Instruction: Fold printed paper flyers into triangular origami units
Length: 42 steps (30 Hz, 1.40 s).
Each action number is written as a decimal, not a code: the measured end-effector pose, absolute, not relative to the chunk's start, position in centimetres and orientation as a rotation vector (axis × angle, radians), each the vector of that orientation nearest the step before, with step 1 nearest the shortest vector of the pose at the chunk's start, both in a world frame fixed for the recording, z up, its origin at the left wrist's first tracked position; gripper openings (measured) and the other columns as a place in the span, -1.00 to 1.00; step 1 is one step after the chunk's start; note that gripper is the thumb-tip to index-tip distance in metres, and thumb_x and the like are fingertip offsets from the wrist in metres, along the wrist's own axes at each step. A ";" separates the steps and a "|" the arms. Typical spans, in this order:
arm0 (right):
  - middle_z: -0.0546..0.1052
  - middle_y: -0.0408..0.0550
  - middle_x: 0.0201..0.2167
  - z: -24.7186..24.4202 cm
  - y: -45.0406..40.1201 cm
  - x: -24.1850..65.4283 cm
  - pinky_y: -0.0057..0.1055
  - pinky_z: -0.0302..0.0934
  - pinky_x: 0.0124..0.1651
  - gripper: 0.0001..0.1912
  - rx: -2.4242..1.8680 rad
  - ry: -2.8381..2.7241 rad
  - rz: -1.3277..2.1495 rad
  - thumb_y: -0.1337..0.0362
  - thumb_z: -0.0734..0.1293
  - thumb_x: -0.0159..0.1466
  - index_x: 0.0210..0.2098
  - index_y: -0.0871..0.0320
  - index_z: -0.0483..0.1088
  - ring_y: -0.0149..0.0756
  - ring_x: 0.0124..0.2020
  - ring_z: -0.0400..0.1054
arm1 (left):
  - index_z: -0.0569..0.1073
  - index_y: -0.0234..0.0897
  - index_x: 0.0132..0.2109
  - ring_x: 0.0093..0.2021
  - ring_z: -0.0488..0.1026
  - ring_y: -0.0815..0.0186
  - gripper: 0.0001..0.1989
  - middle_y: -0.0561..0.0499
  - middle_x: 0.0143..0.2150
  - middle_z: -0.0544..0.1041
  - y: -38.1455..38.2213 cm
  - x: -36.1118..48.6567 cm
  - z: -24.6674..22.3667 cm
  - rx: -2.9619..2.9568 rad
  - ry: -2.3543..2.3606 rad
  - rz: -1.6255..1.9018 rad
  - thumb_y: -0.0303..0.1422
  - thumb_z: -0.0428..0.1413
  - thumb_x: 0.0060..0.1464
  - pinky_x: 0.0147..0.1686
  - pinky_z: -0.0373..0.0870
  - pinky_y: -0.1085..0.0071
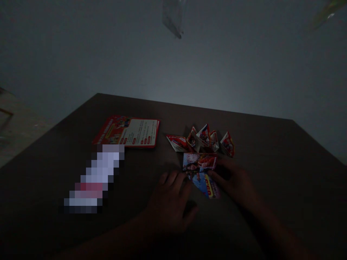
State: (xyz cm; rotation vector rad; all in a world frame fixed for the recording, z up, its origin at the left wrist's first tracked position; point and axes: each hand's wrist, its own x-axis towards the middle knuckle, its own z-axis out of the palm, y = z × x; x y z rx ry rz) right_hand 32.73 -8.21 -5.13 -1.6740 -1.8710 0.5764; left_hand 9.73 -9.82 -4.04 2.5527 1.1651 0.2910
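A printed paper (202,184) with blue and yellow print lies in front of me, its upper part folded into a red and blue strip. My right hand (234,180) pinches the right end of this paper between thumb and fingers. My left hand (173,198) rests at the paper's left edge, fingers bent and apart, thumb spread to the right; nothing shows in its grasp. Just beyond the paper stands a row of several folded red and white paper pieces (204,135), with one more (227,144) at the right end.
A stack of red and white printed sheets (141,133) lies on the dark table (135,103) at the left. Nearer me is a bright, pixelated object (94,178). A pale wall rises behind the table. Something translucent hangs at the top middle.
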 end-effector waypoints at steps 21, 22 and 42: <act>0.56 0.02 -0.32 -3.8 -9.7 31.9 -0.28 0.36 -0.26 -0.82 -0.930 -1.999 0.497 0.46 0.29 0.21 -0.23 0.11 0.41 -0.22 -0.27 0.47 | 0.46 -0.23 -0.14 -0.13 0.43 0.22 -0.79 -0.02 -0.17 0.51 -7.0 8.2 -6.0 2.015 1.198 0.823 -0.50 0.14 0.02 -0.14 0.35 0.27; 0.56 0.03 -0.31 -3.6 -9.7 31.8 -0.27 0.36 -0.25 -0.82 -0.899 -2.008 0.456 0.47 0.27 0.21 -0.23 0.11 0.41 -0.21 -0.26 0.47 | 0.47 -0.24 -0.17 -0.15 0.44 0.23 -0.78 -0.01 -0.20 0.51 -7.0 8.1 -5.8 2.021 1.167 0.849 -0.54 0.15 -0.01 -0.16 0.35 0.29; 0.53 0.02 -0.25 -3.9 -10.1 31.9 -0.20 0.18 -0.14 -0.80 -0.908 -2.365 0.327 0.51 0.20 0.22 -0.24 0.15 0.37 -0.19 -0.18 0.36 | 0.49 -0.29 -0.27 -0.28 0.34 0.23 -0.86 -0.06 -0.30 0.44 -7.5 8.1 -5.9 2.498 1.008 0.982 -0.57 0.12 0.01 -0.30 0.21 0.32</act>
